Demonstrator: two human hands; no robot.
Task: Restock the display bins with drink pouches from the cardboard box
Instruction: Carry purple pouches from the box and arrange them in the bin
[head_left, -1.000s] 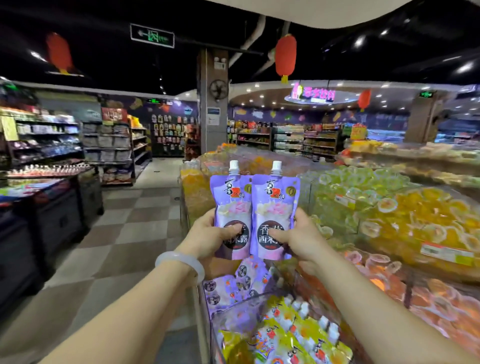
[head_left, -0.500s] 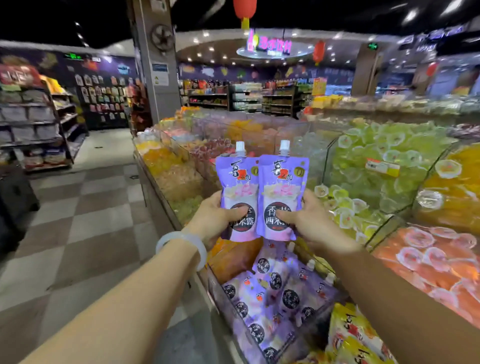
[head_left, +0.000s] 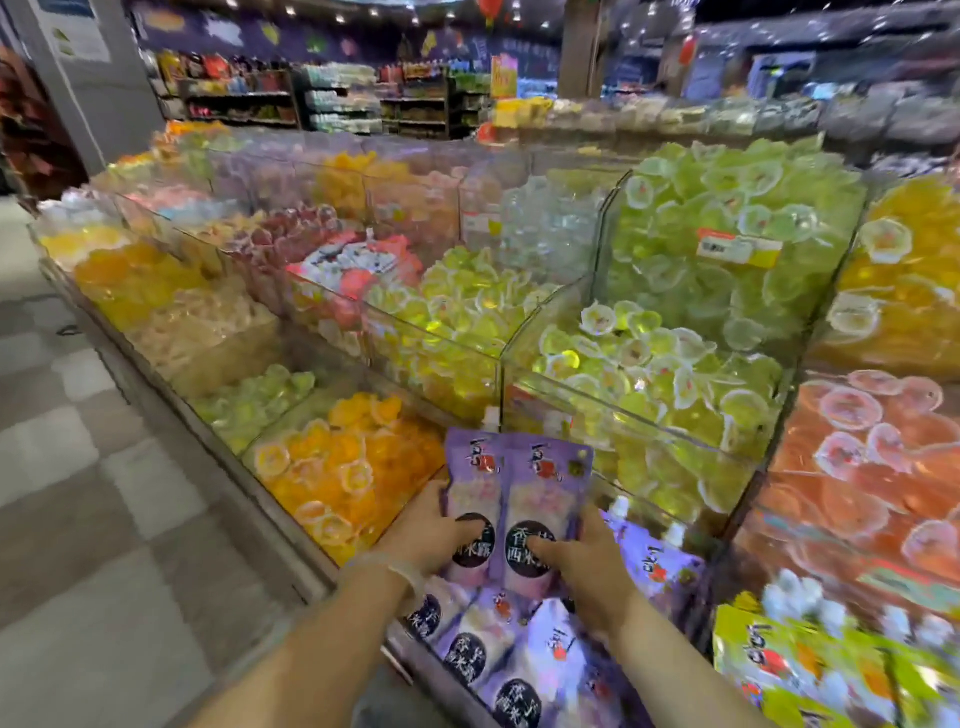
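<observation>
I hold two purple drink pouches (head_left: 517, 512) side by side, spouts up, just above the purple-pouch bin (head_left: 415, 656) at the near edge of the display. My left hand (head_left: 434, 535) grips the left pouch, thumb curled across its dark round label; my right hand (head_left: 584, 566) grips the right one the same way, fingers (head_left: 545, 548) pressed on the front. Neither hand is free.

To do this step well, I judge I should lower both pouches together and lay them flat on the pouches already in the bin (head_left: 511, 660), fronts up and spouts pointing the same way as their neighbours, so the stack reads neatly. I would let go only once they rest, since the film looks slick and they could slide toward the bin's front wall. I cannot see the cardboard box from here.

Writing: each dark circle carries white Chinese characters; on the right pouch I read 香 and 西米, on the left 米露. A red-and-black brush logo sits near the top, too blurred to read. The green pouches (head_left: 795, 670) to the right show a similar logo. A price tag (head_left: 735, 249) on the green jelly cups' bin (head_left: 597, 291) is unreadable.
</observation>
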